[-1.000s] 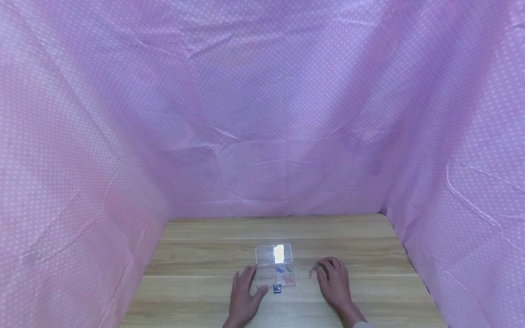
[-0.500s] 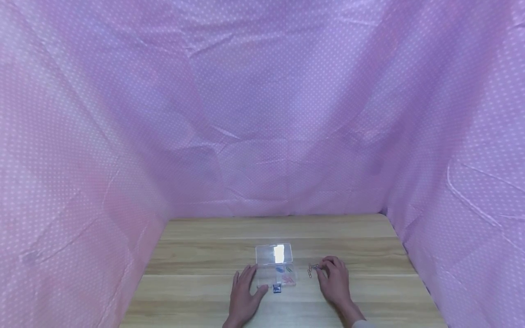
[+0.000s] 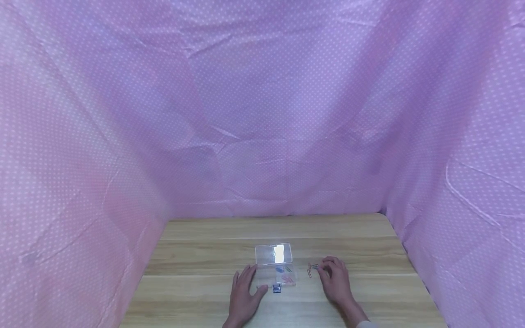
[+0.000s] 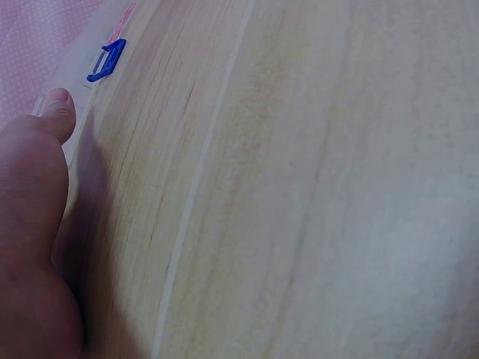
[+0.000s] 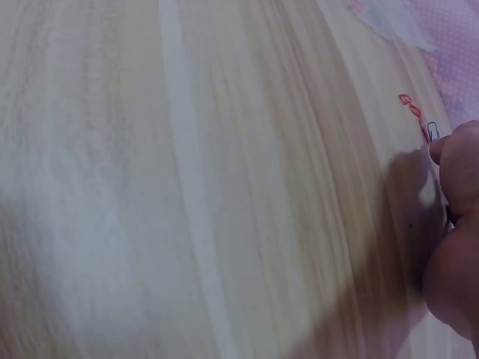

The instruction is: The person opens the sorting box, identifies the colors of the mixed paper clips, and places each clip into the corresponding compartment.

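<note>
Seemingly, the right hand (image 3: 337, 282) pinches a blue wire paper clip (image 3: 315, 266) between thumb and finger, though the contact is partly hidden. The clip juts leftward from those fingertips, its long axis pointing roughly toward the clear plastic hinged box (image 3: 266, 276). Orange wire paper clips (image 3: 309, 272) lie just beyond the clip's tip. The left hand (image 3: 243, 298), nearer the box, lies at its left side, fingers extended, thumb apart.
</note>
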The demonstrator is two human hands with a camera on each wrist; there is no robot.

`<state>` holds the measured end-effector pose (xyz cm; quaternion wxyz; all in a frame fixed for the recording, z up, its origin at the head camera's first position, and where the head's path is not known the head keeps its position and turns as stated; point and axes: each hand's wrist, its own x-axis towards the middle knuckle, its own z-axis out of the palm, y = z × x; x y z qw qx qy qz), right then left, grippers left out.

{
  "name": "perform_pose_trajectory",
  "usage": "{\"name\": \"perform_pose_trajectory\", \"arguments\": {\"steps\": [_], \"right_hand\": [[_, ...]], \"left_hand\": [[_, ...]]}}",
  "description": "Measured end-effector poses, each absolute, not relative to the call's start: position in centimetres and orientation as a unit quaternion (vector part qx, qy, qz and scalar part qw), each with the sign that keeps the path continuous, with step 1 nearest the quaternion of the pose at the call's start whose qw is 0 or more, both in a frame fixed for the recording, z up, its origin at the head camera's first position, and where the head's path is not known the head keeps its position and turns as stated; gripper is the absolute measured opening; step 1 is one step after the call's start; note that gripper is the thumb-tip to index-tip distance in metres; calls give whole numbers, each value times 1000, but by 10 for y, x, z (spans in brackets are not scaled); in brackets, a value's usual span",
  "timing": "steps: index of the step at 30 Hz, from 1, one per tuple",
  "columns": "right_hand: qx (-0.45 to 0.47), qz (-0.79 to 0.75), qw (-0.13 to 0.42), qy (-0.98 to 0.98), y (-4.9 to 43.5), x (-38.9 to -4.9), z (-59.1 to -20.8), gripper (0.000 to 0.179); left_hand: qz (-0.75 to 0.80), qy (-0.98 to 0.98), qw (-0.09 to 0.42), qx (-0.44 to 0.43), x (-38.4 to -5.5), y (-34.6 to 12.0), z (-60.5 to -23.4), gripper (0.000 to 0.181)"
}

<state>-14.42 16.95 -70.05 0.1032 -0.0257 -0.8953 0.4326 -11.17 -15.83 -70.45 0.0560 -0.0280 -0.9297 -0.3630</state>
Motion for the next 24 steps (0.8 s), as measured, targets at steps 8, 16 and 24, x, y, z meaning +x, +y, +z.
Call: {"name": "perform_pose_trajectory", "arguments": {"steps": [8, 16, 24], "right_hand": [[-48, 445, 55, -893, 176, -140, -686, 11], [-56, 460, 48, -885, 171, -135, -675, 8], [-50, 461, 65, -884, 170, -132, -675, 11]], "left_hand": [[-352, -930, 94, -44, -112, -158, -708, 72], [-352, -931, 89, -40, -113, -158, -707, 72], [-360, -930, 62, -26, -117, -159, -708, 74]]}}
